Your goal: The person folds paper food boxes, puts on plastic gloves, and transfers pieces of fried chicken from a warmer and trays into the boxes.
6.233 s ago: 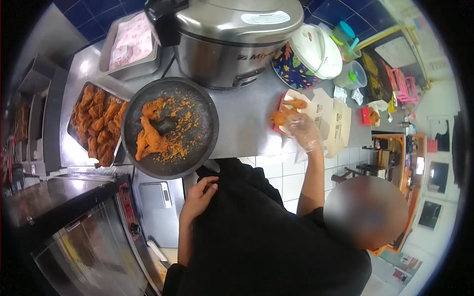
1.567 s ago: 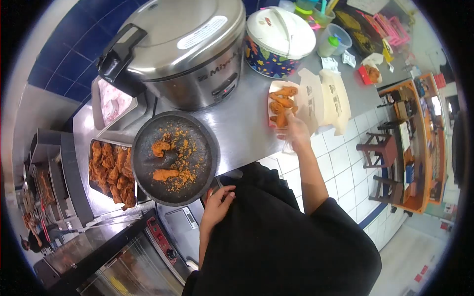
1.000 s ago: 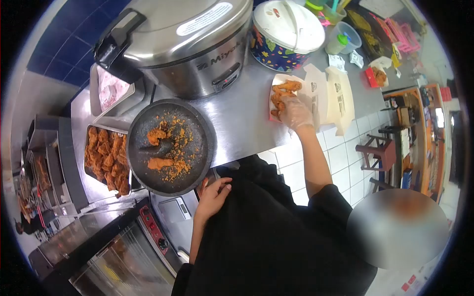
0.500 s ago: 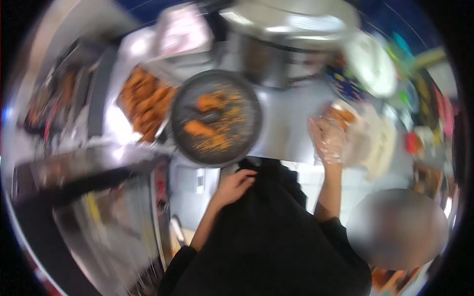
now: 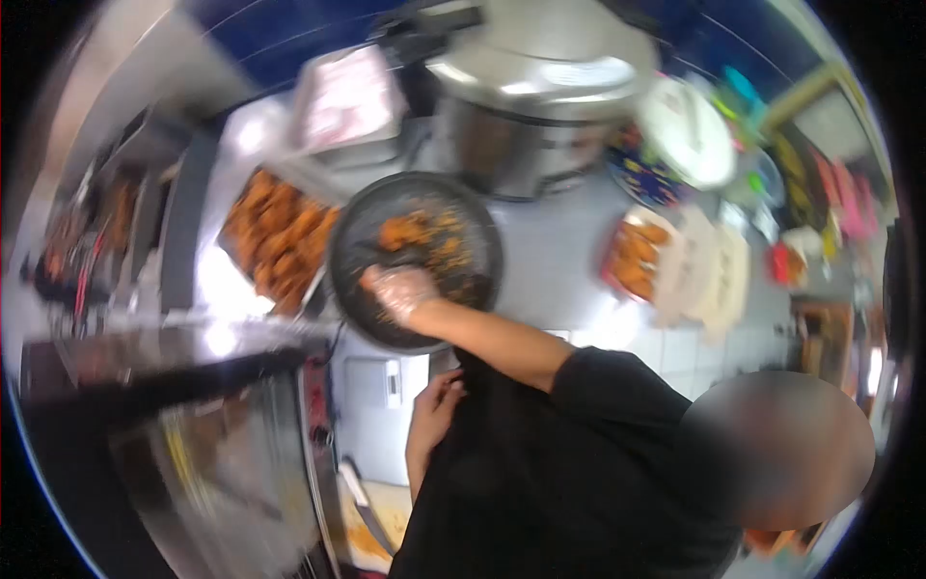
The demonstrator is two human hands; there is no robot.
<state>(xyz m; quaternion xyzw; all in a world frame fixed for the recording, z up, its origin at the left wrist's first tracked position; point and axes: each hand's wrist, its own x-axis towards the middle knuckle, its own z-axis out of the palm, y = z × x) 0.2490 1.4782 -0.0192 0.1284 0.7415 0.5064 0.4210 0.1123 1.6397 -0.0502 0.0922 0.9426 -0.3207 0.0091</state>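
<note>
My right hand (image 5: 403, 292), in a clear plastic glove, reaches into the black round pan (image 5: 492, 251). Its fingers are closed on a piece of fried chicken (image 5: 368, 278), mostly hidden beneath them. Another fried chicken piece (image 5: 397, 234) lies in the pan among orange crumbs. Below the pan's near edge, close to the black clothing, my bare left hand (image 5: 439, 405) has loosely bent fingers that are apart, with nothing visible in them. An open paper box (image 5: 683, 265) to the right contains several fried pieces.
A tray of fried chicken (image 5: 280, 241) stands left of the pan. Behind it are a white container (image 5: 349, 101) and a large metal pot (image 5: 540, 82). A knife (image 5: 362, 497) lies at lower left, beside a glass-fronted cabinet (image 5: 222, 473). A white lid (image 5: 687, 130) stands at right.
My gloved right hand has moved left from the box into the pan and closed on a chicken piece. My left hand has shifted slightly down and left.
</note>
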